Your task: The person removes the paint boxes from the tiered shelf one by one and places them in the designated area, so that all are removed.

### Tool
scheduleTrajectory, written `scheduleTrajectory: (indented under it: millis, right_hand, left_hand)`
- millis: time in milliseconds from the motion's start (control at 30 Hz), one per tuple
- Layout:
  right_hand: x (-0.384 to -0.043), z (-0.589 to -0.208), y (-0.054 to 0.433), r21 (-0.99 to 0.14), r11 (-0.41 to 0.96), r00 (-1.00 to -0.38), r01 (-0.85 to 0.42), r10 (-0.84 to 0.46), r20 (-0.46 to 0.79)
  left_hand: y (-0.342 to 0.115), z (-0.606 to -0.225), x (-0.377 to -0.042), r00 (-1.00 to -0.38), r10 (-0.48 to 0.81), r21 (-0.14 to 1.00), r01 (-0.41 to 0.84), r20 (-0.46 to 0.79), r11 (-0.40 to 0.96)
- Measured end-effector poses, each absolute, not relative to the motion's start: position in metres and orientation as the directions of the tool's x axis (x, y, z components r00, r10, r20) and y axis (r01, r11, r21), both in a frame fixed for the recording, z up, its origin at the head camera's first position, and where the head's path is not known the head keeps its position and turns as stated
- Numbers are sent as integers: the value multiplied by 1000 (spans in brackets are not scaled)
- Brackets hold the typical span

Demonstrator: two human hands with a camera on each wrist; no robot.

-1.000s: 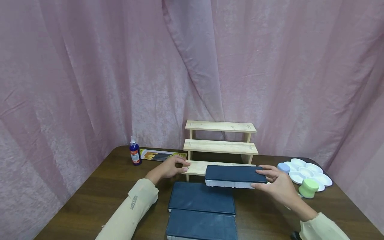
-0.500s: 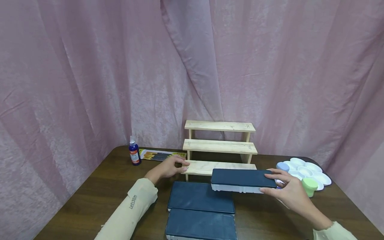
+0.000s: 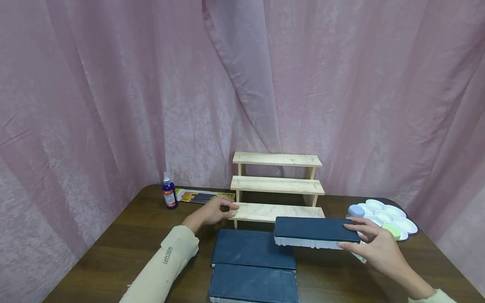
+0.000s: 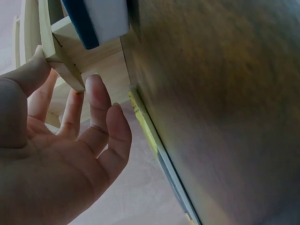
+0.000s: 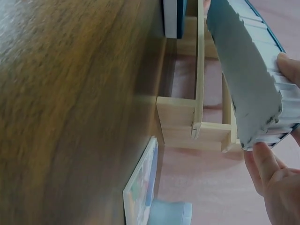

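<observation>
My right hand grips the right end of a long box with a dark blue lid and white ribbed sides, thumb at the side and fingers at the top. The box is raised in front of the stand's lowest step; its pale grey underside shows in the right wrist view. My left hand pinches the left end of that step of the three-tier wooden stand, thumb above and fingertips beneath in the left wrist view. Two similar boxes, a farther one and a nearer one, lie on the table before the stand.
At the back left stand a blue bottle and a pack of brushes. A white flower-shaped palette, a light blue cup and a green one are at the right. Pink curtains hang behind.
My right hand has moved the held box rightward and nearer to me, away from the lowest step. My left hand has stayed on the stand.
</observation>
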State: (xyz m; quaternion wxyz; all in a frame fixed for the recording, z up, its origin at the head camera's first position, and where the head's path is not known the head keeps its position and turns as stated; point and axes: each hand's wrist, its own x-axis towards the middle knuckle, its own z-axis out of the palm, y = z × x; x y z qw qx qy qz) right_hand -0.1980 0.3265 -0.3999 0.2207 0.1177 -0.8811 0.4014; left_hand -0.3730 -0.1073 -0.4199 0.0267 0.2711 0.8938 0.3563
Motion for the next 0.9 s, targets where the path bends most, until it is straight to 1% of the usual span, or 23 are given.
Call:
scheduleTrajectory:
  millis: [533, 767, 900]
  right_hand:
    - [-195, -404, 347, -668, 644, -886, -372, -32, 463]
    - [-190, -403, 358, -657, 642, -874, -396, -45, 483]
    - [-188, -403, 363, -638, 644, -858, -422, -57, 510]
  left_hand:
    - [-106, -420, -371, -877, 467, 671, 414, 112, 615]
    - [-106, -419, -372, -868, 478, 665, 435, 132, 607]
    - [-106, -420, -373, -875, 466, 661, 430, 135, 615]
